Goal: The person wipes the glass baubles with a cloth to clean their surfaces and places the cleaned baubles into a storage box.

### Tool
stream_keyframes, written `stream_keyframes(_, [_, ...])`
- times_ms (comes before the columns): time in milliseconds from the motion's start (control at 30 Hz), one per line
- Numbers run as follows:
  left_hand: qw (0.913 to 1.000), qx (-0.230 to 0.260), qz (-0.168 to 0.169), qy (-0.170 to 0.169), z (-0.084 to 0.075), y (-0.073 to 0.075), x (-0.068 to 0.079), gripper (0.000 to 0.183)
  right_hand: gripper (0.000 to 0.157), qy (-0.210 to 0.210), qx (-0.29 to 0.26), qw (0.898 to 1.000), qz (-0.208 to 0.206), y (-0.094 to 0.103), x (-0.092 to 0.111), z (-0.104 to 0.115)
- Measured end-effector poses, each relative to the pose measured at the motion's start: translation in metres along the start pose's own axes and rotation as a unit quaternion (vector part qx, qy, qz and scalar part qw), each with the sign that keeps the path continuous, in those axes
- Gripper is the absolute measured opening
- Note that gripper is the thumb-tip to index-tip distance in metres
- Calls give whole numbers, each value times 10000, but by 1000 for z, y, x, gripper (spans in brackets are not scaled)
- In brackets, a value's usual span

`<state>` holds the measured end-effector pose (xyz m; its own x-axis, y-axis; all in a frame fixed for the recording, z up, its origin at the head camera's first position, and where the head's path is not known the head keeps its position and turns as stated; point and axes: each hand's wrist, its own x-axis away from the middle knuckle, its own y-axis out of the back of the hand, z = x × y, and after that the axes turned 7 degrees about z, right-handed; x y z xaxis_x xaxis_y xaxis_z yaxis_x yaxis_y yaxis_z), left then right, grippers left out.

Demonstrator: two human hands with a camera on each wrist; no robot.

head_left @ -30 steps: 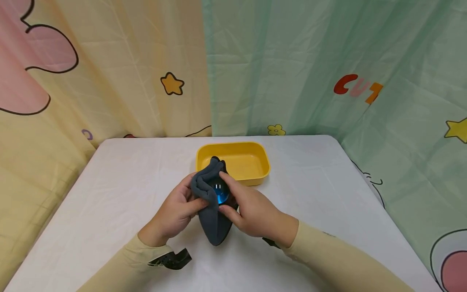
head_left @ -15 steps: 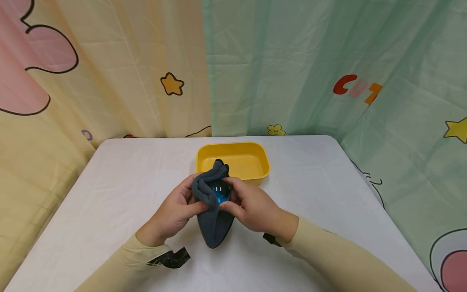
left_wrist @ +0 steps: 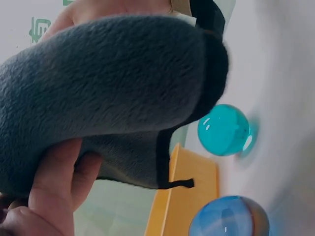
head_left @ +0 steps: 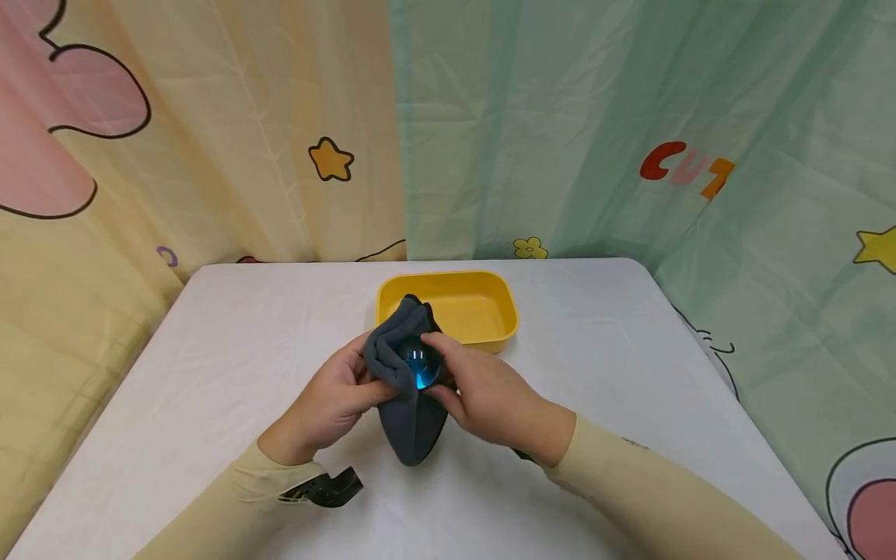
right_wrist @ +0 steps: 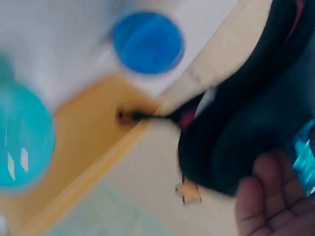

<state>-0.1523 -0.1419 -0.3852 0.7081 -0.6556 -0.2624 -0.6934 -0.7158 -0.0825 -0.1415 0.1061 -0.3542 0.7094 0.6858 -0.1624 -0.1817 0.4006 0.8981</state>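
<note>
above the desk (head_left: pixel 595 342), fingers of the left hand (head_left: pixel 329 400) pinch the grey cloth (head_left: pixel 411 424) and those of the right hand (head_left: pixel 493 393) pinch the blue ball (head_left: pixel 420 364) against it; a loosened pinch could let the smooth ball slip out.

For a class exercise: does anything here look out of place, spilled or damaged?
Nothing looks spilled or damaged. Oddly, a glossy teal ball and blue ball appear outside the yellow rectangular tray in the wrist views, yet the head view shows neither; the left hand, right hand and soft grey cloth may hide them.
</note>
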Motion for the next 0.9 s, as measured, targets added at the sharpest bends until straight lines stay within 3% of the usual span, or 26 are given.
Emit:
stream_keyframes(100, [9999, -38, 87, 115, 0, 1, 1, 67, 64, 270, 789, 9964, -177, 3, -1, -3])
stream_keyframes(167, [9998, -92, 103, 125, 1, 1, 2, 66, 64, 322, 925, 9949, -242, 3, -1, -4])
stream_keyframes(233, [9997, -176, 85, 114, 2, 0, 2, 65, 62, 149, 522, 9984, -135, 1, 0, -5])
stream_keyframes(300, [9997, -240, 54, 84, 3, -2, 1, 64, 49, -163, -285, 9995, 29, -3, 0, -4])
stream_keyframes(400, [9994, -319, -11, 117, 3, -5, 0, 62, 31, -647, -1420, 9876, 147, -8, 1, -3])
stream_keyframes(500, [9994, -283, -84, 154, 5, -7, 0, 62, 34, -801, -1625, 9834, 50, -10, 1, -1])
stream_keyframes(700, [9998, 113, -160, 79, 4, -4, 0, 62, 72, -438, -714, 9965, 33, -3, 1, 4])
stream_keyframes(800, [9994, 294, -141, 61, 2, -3, 1, 63, 71, -45, 119, 9999, -21, 1, 0, 3])
stream_keyframes(900, [9996, 234, -87, 90, 1, -3, 1, 65, 65, 243, 833, 9960, -230, 4, -1, 0])
